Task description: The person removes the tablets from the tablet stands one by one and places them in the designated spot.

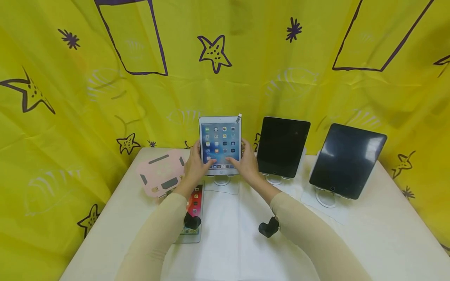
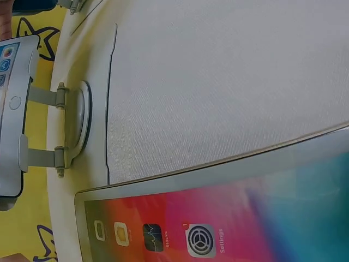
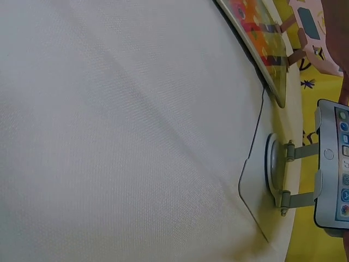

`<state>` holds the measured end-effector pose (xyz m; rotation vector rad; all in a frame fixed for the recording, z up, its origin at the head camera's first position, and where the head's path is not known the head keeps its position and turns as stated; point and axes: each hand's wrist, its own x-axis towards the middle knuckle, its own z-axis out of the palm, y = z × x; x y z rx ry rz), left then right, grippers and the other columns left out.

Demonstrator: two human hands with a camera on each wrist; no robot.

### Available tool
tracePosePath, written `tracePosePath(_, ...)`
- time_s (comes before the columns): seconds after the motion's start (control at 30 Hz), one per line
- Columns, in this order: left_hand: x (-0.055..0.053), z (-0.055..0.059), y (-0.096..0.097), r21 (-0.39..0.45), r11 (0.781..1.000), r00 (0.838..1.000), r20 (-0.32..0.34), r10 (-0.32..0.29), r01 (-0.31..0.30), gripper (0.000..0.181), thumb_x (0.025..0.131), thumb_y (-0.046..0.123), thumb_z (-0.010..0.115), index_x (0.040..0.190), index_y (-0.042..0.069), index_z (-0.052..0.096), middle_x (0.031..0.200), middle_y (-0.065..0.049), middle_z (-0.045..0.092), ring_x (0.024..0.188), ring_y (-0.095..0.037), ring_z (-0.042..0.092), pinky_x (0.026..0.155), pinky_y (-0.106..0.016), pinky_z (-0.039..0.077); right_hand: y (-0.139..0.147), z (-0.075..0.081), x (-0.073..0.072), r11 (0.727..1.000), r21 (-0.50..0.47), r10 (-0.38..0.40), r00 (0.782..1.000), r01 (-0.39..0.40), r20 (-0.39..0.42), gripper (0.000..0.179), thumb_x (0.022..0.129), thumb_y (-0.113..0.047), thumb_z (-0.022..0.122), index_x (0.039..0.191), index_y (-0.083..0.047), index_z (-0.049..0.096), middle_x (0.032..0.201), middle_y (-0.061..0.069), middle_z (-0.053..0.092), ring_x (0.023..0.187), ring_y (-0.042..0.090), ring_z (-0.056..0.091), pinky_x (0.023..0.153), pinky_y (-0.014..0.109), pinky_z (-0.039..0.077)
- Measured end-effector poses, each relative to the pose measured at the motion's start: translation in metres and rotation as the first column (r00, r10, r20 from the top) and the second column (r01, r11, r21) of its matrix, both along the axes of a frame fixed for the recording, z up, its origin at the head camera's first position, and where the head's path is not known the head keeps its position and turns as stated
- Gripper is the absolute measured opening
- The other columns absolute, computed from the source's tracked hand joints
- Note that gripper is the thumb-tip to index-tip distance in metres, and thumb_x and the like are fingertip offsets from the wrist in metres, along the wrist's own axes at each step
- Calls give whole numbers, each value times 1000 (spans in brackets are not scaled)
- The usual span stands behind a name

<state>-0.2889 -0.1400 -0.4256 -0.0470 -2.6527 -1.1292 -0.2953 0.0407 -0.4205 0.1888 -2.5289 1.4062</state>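
Observation:
In the head view a white-framed tablet (image 1: 220,134) with a lit screen of app icons stands upright in the middle. My left hand (image 1: 194,164) grips its left side and my right hand (image 1: 248,162) its right side. Both thumbs lie over the lower part of the screen; the other fingers are mostly hidden behind. A small white tab (image 1: 238,118) sticks out at the top right corner. Below, the tablet's bottom edge sits in the hooks of a grey metal stand (image 2: 76,125), which both wrist views show.
Two dark-screened tablets (image 1: 283,146) (image 1: 348,160) lean on stands at the right. A pink case (image 1: 161,171) is propped up at the left. Another tablet (image 1: 197,199), its screen red and lit, is nearer, partly under my left forearm. A yellow patterned curtain (image 1: 246,89) hangs behind the white table (image 1: 225,242).

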Motion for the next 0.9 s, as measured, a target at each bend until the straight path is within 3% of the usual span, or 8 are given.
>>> tracePosePath(0.47,1,5,3,73,997,999,29,16,-18,97,78,25,78,150,18,14,140,-14,46,121,-30,52,102,-46,41,3,4,-3,996,-85,40,999,-38,27,78,78,-9,77,139,-9,29,112,18,57,96,30,60,84,40,53)
tracePosePath(0.7,5,13,-3,106,994,1000,0,-8,8,95,78,22,78,150,19,15,121,-12,52,99,-28,57,86,-42,52,5,7,-2,989,-125,84,996,-81,17,76,80,-7,75,140,-10,28,105,17,57,88,28,58,78,38,53)
tracePosePath(0.9,6,20,-6,121,992,1000,-2,-27,27,91,80,19,76,149,21,17,114,-10,52,89,-25,57,76,-35,52,8,15,0,991,-97,98,995,-95,21,75,81,-8,74,139,-8,27,104,17,56,84,26,57,73,34,51)
